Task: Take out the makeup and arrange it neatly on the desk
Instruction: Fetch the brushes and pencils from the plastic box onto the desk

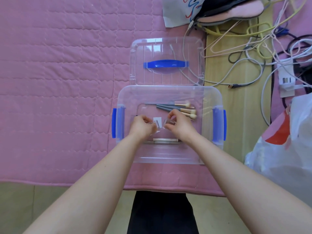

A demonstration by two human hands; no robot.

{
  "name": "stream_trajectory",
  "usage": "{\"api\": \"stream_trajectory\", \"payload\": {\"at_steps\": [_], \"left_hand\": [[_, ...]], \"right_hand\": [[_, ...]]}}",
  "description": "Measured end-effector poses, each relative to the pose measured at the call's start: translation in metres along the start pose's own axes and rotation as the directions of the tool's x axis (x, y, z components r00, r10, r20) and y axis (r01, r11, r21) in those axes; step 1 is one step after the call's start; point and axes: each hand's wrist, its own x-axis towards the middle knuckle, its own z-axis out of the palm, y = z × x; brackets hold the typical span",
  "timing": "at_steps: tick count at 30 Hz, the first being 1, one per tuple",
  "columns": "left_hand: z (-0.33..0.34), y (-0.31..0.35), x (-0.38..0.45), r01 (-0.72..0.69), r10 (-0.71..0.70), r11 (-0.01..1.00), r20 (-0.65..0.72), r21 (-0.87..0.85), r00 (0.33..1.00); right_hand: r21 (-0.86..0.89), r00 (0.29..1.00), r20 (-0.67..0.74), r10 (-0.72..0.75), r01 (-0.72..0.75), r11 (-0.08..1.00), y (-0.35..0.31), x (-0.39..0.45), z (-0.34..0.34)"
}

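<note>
A clear plastic storage box (169, 92) with blue side latches stands open on a pink quilted mat. Both my hands reach down into it. My left hand (143, 126) is closed around a small clear makeup container (39, 123). My right hand (177, 125) grips another small clear container (168, 122) right beside it. Several makeup brushes (177, 109) with grey handles and cream tips lie at the box's back right. A flat cream-coloured case (165, 140) lies at the near side, partly hidden under my wrists.
The box's clear lid (167, 48) with a blue handle lies just behind the box. A tangle of cables (253, 48) and a power strip (287, 78) cover the wooden floor at right. A white plastic bag (287, 146) sits at the right edge. Pink quilted mat (59, 81) stretches left.
</note>
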Motion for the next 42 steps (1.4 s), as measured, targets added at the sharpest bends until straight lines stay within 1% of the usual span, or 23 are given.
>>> {"api": "stream_trajectory", "payload": {"at_steps": [2, 3, 4, 6, 8, 9, 10, 11, 12, 13, 15, 16, 18, 20, 22, 24, 26, 30, 33, 36, 37, 39, 42], "left_hand": [[-0.002, 0.003, -0.002, 0.046, -0.041, 0.991, 0.042, -0.126, 0.998], [-0.003, 0.004, -0.003, 0.064, -0.054, 0.983, 0.063, -0.175, 0.997], [-0.004, 0.005, -0.005, 0.079, -0.064, 0.973, 0.077, -0.216, 0.995], [-0.006, 0.007, -0.009, 0.099, -0.077, 0.955, 0.087, -0.279, 0.993], [-0.008, 0.007, -0.012, 0.101, -0.078, 0.961, 0.100, -0.257, 0.992], [-0.009, 0.007, -0.013, 0.090, -0.068, 0.975, 0.109, -0.205, 0.992], [-0.010, 0.006, -0.014, 0.063, -0.050, 0.991, 0.114, -0.114, 0.992], [-0.010, 0.005, -0.015, 0.024, -0.026, 0.999, 0.114, 0.022, 0.993], [-0.009, 0.004, -0.017, -0.018, -0.003, 0.980, 0.108, 0.197, 0.994], [-0.007, 0.003, -0.020, -0.059, 0.023, 0.923, 0.099, 0.381, 0.995], [0.000, 0.001, -0.026, -0.133, 0.101, 0.729, 0.087, 0.671, 0.991], [0.004, -0.001, -0.027, -0.159, 0.140, 0.639, 0.090, 0.753, 0.986], [0.008, -0.004, -0.025, -0.186, 0.172, 0.515, 0.111, 0.837, 0.979], [0.007, -0.006, -0.021, -0.223, 0.163, 0.439, 0.167, 0.870, 0.972], [0.005, -0.007, -0.017, -0.294, 0.166, 0.375, 0.248, 0.879, 0.954], [0.002, -0.008, -0.011, -0.375, 0.215, 0.344, 0.317, 0.861, 0.924], [-0.001, -0.008, -0.005, -0.440, 0.265, 0.334, 0.365, 0.834, 0.893], [0.007, -0.007, 0.001, -0.530, 0.323, 0.223, 0.451, 0.818, 0.832], [0.017, -0.005, 0.001, -0.550, 0.341, 0.099, 0.491, 0.829, 0.802], [0.023, -0.003, -0.001, -0.570, 0.346, -0.040, 0.547, 0.821, 0.762], [0.025, -0.003, -0.002, -0.574, 0.339, -0.059, 0.557, 0.817, 0.758], [0.024, -0.002, -0.002, -0.552, 0.324, -0.036, 0.532, 0.833, 0.782], [0.017, -0.001, -0.001, -0.477, 0.300, 0.063, 0.439, 0.877, 0.847]], "right_hand": [[0.164, 1.000, -0.002, 0.028, -0.027, 0.986, -0.004, -0.002, -0.006], [0.271, 0.998, 0.036, 0.059, -0.067, 0.960, -0.007, -0.004, -0.008], [0.337, 0.993, 0.074, 0.091, -0.110, 0.935, -0.008, -0.006, -0.011], [0.349, 0.985, 0.112, 0.130, -0.161, 0.923, -0.008, -0.009, -0.015], [0.295, 0.981, 0.131, 0.145, -0.178, 0.939, -0.006, -0.010, -0.019], [0.252, 0.979, 0.138, 0.153, -0.184, 0.950, -0.005, -0.011, -0.020], [0.209, 0.978, 0.138, 0.157, -0.184, 0.961, -0.004, -0.012, -0.021], [0.162, 0.979, 0.134, 0.151, -0.172, 0.972, -0.003, -0.012, -0.021], [0.096, 0.983, 0.126, 0.130, -0.143, 0.985, -0.002, -0.013, -0.021], [0.013, 0.988, 0.121, 0.099, -0.102, 0.995, -0.002, -0.014, -0.019], [-0.166, 0.991, 0.130, 0.029, -0.007, 0.986, -0.001, -0.015, -0.017], [-0.246, 0.989, 0.147, -0.002, 0.039, 0.968, -0.001, -0.015, -0.016], [-0.362, 0.981, 0.188, -0.046, 0.113, 0.925, 0.001, -0.014, -0.016], [-0.460, 0.974, 0.211, -0.084, 0.175, 0.871, 0.007, -0.013, -0.017], [-0.551, 0.971, 0.212, -0.110, 0.211, 0.808, 0.012, -0.012, -0.017], [-0.609, 0.971, 0.207, -0.121, 0.225, 0.761, 0.017, -0.011, -0.016], [-0.630, 0.969, 0.219, -0.113, 0.229, 0.742, 0.017, -0.008, -0.014], [-0.613, 0.966, 0.246, -0.074, 0.215, 0.761, 0.018, -0.001, -0.009], [-0.623, 0.970, 0.238, -0.049, 0.191, 0.759, 0.018, 0.004, -0.004], [-0.565, 0.974, 0.225, 0.025, 0.110, 0.817, 0.017, 0.009, -0.003], [-0.551, 0.975, 0.220, 0.033, 0.096, 0.829, 0.017, 0.010, -0.002], [-0.523, 0.980, 0.199, 0.027, 0.083, 0.848, 0.017, 0.010, -0.001], [-0.416, 0.984, 0.171, 0.043, 0.033, 0.909, 0.019, 0.010, -0.001]]}}
